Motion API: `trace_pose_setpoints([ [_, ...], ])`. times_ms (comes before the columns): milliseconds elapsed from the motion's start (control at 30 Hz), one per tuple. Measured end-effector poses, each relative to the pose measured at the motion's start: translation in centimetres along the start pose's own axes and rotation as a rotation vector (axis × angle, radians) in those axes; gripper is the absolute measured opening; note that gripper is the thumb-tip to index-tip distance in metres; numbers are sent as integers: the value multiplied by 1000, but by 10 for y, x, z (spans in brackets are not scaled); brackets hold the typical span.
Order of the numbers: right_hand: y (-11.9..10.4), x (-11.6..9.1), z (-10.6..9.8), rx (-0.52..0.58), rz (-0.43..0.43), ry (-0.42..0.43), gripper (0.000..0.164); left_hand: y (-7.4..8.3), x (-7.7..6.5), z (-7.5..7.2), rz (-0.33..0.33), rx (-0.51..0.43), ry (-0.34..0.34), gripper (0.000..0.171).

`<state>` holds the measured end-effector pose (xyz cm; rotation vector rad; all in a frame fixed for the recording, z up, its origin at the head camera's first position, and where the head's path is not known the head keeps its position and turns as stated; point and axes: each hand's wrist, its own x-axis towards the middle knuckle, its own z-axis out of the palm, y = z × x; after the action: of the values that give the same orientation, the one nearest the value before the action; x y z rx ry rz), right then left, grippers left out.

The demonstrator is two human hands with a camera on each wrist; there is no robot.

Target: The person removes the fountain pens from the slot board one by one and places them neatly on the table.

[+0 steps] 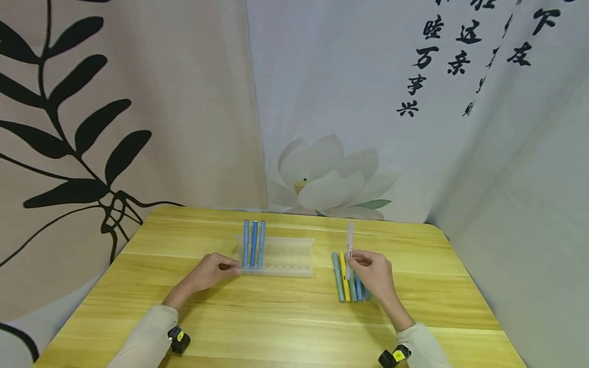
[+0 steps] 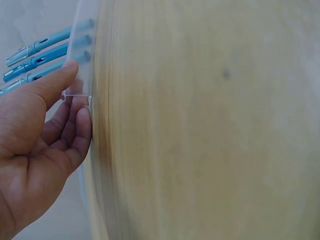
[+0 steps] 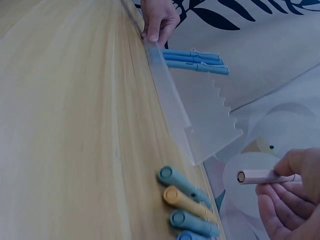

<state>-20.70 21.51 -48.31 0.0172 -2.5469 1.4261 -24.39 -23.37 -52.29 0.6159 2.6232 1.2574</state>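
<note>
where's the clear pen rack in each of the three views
Head: the clear pen rack sits at table centre, the left hand at its left end.
Left wrist: only its end shows at top left, pinched by thumb and fingers.
Right wrist: it runs from top centre down to mid-right.
Shared landmark: the three blue pens standing in it, seen in every view.
</note>
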Motion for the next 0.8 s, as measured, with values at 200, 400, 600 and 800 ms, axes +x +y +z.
trace_pose_setpoints([
  [200, 9, -4, -12, -24, 24, 7, 26, 1, -1, 0, 18, 5, 2, 31],
  [400, 19, -6, -21, -62, 59, 32, 26, 2, -2, 0, 27, 7, -1, 29],
  [600, 27, -7, -29, -94, 75, 34, 28, 2, -1, 0, 15, 9, 5, 29],
  [800, 36, -9, -35, -123, 111, 32, 28, 2, -2, 0, 22, 4, 2, 31],
])
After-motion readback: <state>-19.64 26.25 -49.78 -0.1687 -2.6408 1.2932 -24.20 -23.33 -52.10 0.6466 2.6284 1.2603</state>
